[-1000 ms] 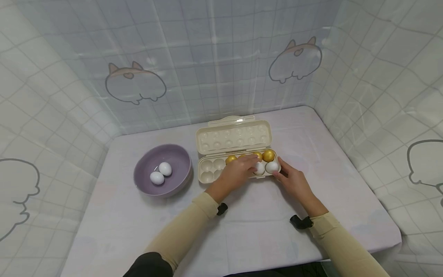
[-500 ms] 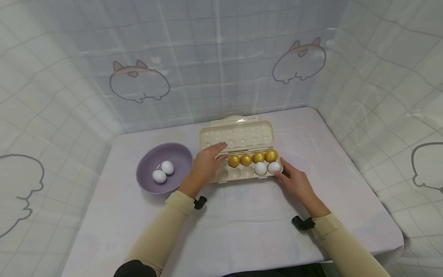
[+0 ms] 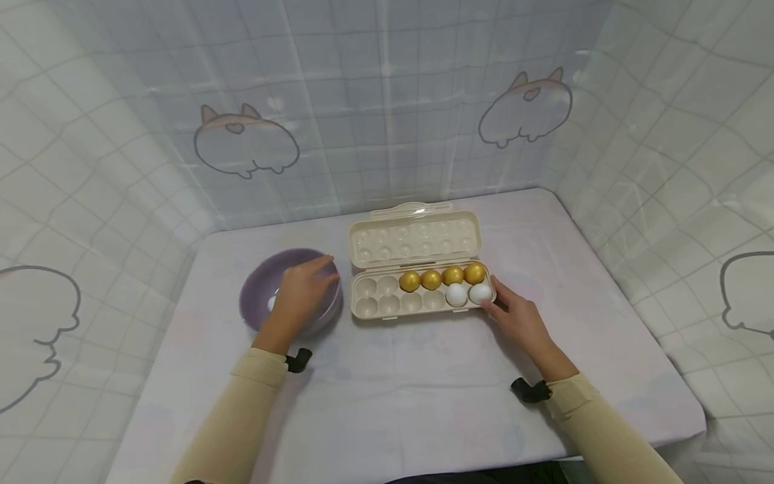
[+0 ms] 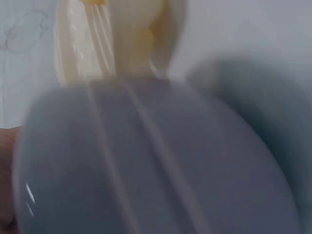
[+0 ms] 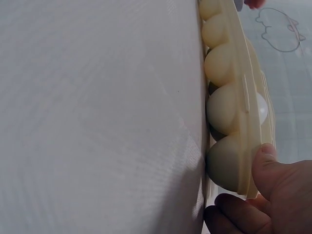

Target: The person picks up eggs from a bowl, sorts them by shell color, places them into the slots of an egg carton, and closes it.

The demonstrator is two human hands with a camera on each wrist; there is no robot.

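Note:
My left hand (image 3: 300,296) is over the purple bowl (image 3: 250,296), its fingers extended toward the far right of the rim. A sliver of white egg (image 3: 271,304) shows beside that hand, which hides the rest of the bowl's inside. In the left wrist view the bowl's outer wall (image 4: 146,161) fills most of the frame. My right hand (image 3: 519,325) grips the right end of the open cream egg carton (image 3: 387,317); in the right wrist view its thumb (image 5: 268,168) presses the rim. Several golden eggs (image 3: 431,279) and two white eggs (image 3: 456,295) sit in the carton.
The carton's lid (image 3: 417,240) lies back toward the grey tiled curtain (image 3: 375,134) behind the table. A pale cloth (image 3: 423,396) covers the tabletop. Tiled curtains also rise on the left and right sides.
My left hand has moved left from over the carton to over the bowl, uncovering the carton's cups and now covering eggs in the bowl. My right hand stays at the carton's end.

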